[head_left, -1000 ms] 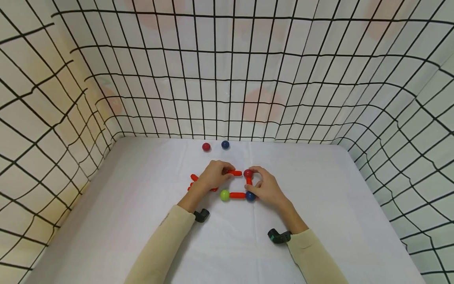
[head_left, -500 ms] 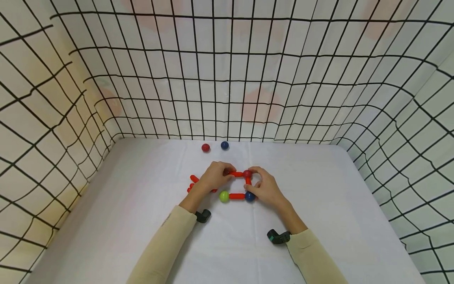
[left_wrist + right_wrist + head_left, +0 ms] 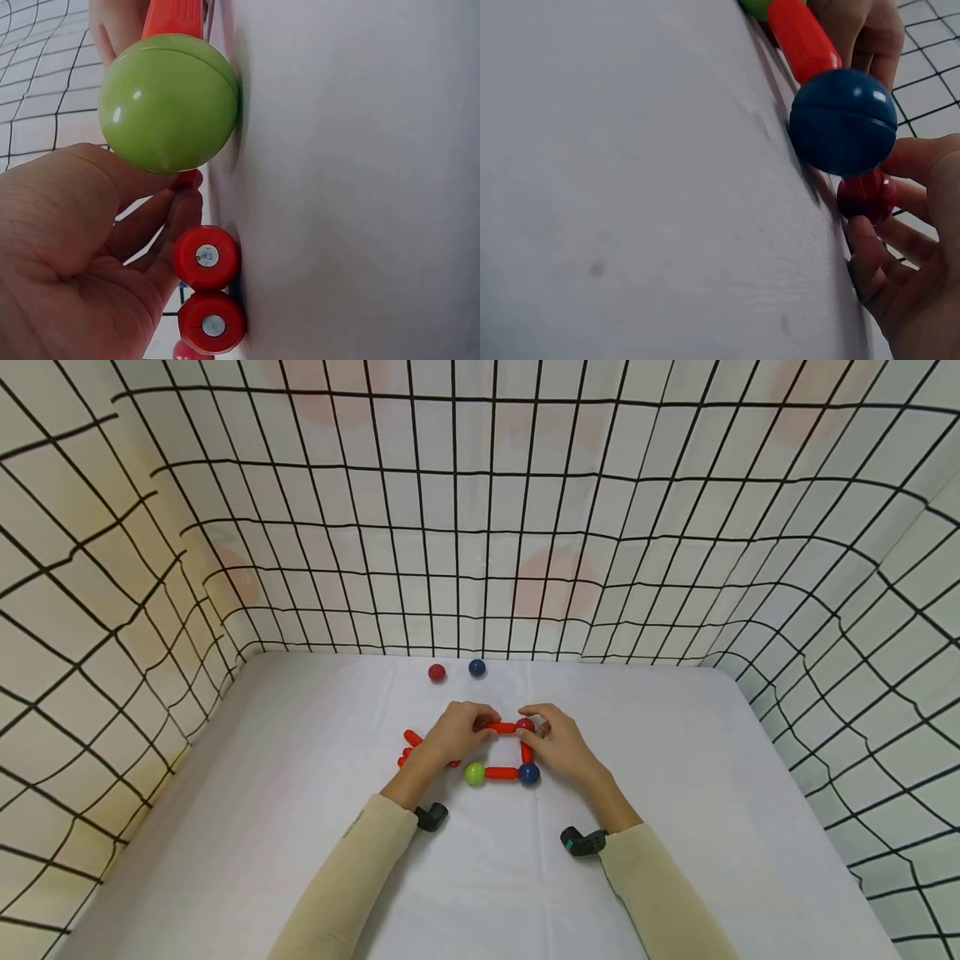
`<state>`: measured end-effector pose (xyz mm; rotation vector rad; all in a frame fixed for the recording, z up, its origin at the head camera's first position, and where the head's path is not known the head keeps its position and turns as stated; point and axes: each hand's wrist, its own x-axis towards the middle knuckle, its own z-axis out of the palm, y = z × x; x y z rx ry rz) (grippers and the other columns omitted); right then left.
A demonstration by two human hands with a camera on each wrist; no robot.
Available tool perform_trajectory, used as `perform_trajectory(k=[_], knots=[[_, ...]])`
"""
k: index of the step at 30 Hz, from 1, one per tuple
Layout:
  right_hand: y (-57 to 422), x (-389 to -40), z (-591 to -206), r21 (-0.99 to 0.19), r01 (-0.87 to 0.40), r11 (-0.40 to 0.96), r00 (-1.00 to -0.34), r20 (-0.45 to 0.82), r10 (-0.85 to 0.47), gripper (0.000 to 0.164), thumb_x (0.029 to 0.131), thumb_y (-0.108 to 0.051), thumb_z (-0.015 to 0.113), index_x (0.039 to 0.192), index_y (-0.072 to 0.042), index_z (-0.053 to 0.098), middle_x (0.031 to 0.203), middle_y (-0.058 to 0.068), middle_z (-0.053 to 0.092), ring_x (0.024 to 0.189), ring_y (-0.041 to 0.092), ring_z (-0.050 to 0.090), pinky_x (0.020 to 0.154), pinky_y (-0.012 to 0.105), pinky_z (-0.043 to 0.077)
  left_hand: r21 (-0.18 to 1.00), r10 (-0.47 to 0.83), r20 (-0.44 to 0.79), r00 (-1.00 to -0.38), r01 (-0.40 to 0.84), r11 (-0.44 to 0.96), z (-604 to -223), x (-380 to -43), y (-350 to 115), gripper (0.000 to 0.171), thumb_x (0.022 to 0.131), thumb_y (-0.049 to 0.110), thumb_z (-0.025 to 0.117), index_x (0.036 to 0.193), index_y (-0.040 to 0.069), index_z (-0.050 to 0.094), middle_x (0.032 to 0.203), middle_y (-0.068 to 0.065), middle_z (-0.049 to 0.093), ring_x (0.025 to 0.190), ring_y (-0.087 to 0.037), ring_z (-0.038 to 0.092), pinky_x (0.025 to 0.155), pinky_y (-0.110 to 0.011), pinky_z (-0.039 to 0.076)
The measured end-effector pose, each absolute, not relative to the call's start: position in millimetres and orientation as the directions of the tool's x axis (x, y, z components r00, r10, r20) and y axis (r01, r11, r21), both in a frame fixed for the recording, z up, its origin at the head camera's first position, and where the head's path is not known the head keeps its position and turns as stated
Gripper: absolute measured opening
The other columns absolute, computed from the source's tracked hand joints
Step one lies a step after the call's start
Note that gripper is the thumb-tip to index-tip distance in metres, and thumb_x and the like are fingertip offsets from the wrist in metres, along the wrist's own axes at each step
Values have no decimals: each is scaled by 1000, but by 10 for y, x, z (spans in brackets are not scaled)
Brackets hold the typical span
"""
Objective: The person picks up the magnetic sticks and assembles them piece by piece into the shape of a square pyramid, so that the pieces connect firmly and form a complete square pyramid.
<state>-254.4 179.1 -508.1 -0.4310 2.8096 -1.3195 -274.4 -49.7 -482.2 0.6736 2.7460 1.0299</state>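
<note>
On the white table, my left hand (image 3: 457,729) pinches the left end of a red magnetic rod (image 3: 504,727). That rod's other end meets a red ball (image 3: 527,724), which my right hand (image 3: 561,743) holds between thumb and forefinger. A second red rod (image 3: 527,753) runs from this ball toward me to a blue ball (image 3: 844,121). From the blue ball a third rod (image 3: 501,773) reaches left to a green ball (image 3: 169,103). The joined pieces form three sides of a square. Fingers partly hide the red ball.
Several loose red rods (image 3: 412,737) lie beside and under my left forearm; two show metal-tipped ends (image 3: 208,256) in the left wrist view. Farther back sit a loose red ball (image 3: 437,672) and blue ball (image 3: 477,667). A black grid wall (image 3: 480,531) encloses the back and sides.
The left hand's rod has moved right and now touches the red ball. My right thumb has shifted from near the blue ball up to the red ball.
</note>
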Motion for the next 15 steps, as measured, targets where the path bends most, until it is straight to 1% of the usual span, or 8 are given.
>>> perform_trajectory(k=[3,6,9,11,15], knots=[[1797,-2610,-5071,-758,-229,610,-962,81,-262,35,99,-25,69,133,-16,66,113,5,66,88,20,58,74,28,50,657,447,19,-895,348,669,-4820,-2748,-490,26,98,11,71,123,11,73,112,-3,75,93,-16,64,92,-30,58],[1801,-2635,-5065,-760,-219,612,-961,57,-272,33,100,-26,68,131,-16,68,110,5,67,90,21,59,75,29,50,658,442,5,-897,335,674,-4823,-2749,-492,27,98,12,70,125,11,73,114,-3,75,96,-15,65,95,-31,58],[1812,-2632,-5067,-761,-217,612,-960,53,-274,34,99,-28,68,131,-15,68,109,6,67,90,21,59,72,28,50,663,439,7,-899,332,671,-4828,-2748,-510,28,98,14,70,126,11,72,113,-3,75,97,-16,65,95,-31,58],[1825,-2624,-5080,-771,-209,601,-962,51,-269,35,99,-30,69,131,-15,69,107,6,67,86,20,59,69,27,51,671,434,23,-901,336,661,-4838,-2748,-534,27,99,17,69,126,11,72,112,-2,75,97,-16,66,94,-31,58],[1865,-2605,-5122,-806,-172,566,-968,32,-249,36,99,-33,70,131,-16,69,99,7,67,74,20,59,64,27,52,691,402,63,-913,331,643,-4855,-2747,-613,28,99,23,69,124,12,73,109,0,76,96,-15,67,90,-31,59]])
